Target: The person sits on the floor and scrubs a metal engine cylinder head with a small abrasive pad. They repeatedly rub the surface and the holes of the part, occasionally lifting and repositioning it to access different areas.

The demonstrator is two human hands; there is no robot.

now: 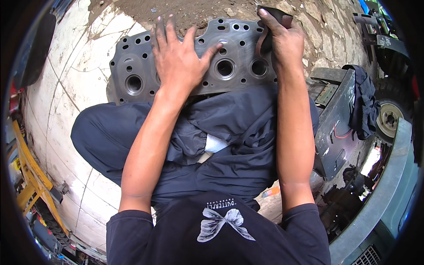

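A grey metal cylinder head with several round ports and bolt holes lies in front of my crossed legs. My left hand rests flat on its face, fingers spread, covering part of one port. Over the right end, my right hand grips a bent piece of dark sandpaper, thumb on top. The sheet curls down beside the hand toward the metal; whether it touches the surface I cannot tell. My right palm and fingers hide part of that end.
Cracked pale tiles lie to the left, dirt and stone paving beyond. A dark metal box with a dark cloth over it stands at the right, near a wheel. A yellow frame stands at lower left.
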